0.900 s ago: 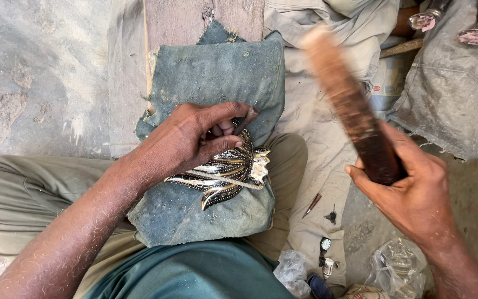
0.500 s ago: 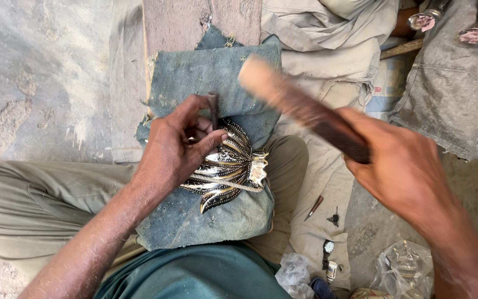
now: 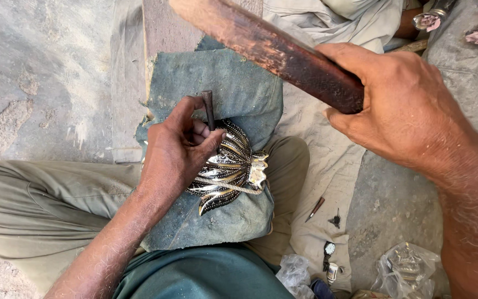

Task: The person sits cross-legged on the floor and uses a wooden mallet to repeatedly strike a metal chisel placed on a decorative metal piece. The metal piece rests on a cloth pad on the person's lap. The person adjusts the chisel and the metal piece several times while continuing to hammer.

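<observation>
Fingers (image 3: 195,119) pinch punch (image 3: 208,109) atop metal leaf (image 3: 230,166).

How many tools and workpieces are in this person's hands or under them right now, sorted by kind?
Striking tools: 1, the brown wooden mallet in the right hand.
Punches: 1, the thin dark metal punch in the left hand.
Workpieces: 1, the silvery leaf-shaped metal ornament.
Pads: 1, the blue-grey cloth cushion.
Total: 4.

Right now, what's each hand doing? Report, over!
Left hand pinches punch upright on leaf-shaped metal piece. Right hand grips wooden mallet, raised above. Blue cushion underneath. Nothing between.
</observation>
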